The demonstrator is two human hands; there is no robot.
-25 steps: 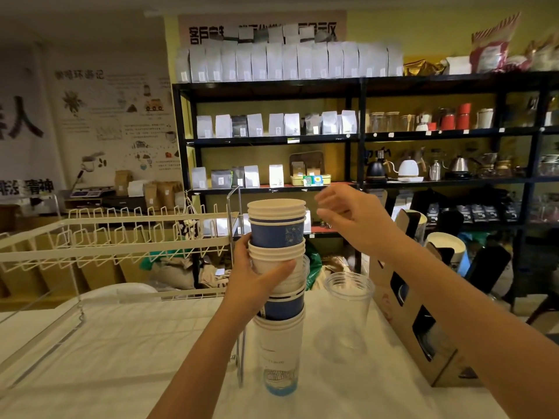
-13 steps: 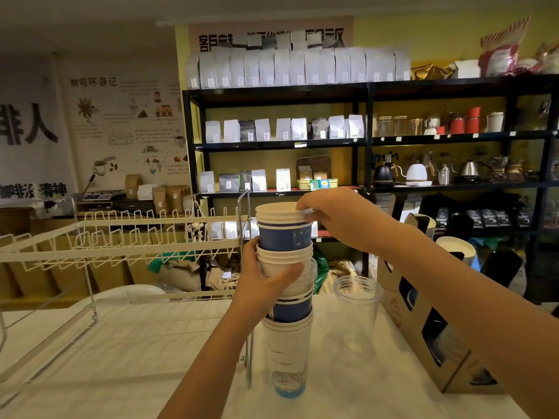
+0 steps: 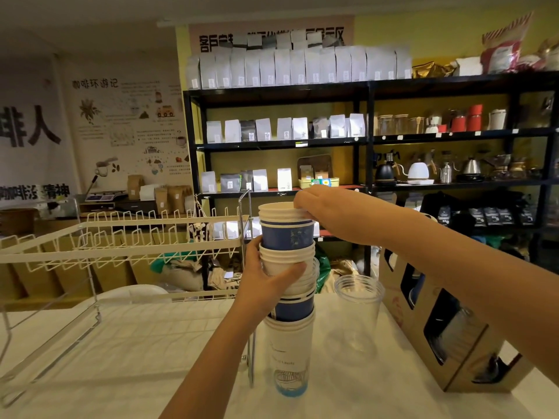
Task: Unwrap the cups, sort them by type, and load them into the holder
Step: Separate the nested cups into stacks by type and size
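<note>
Right hand now pinching top rim of cup stack, left gripping mid-stack.
Right hand has come down from open air a second ago; fingers are now closing on the top cup. Left hand is still wrapping the paper cup stack, standing on the white table beside the wire rack. Clear plastic cup is standing just right; cardboard holder is farther right.

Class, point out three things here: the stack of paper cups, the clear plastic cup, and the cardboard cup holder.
stack of paper cups [image 3: 287,237], head view, on the upper blue cup's wall
clear plastic cup [image 3: 358,316], head view, mid wall
cardboard cup holder [image 3: 465,355], head view, front face
</note>
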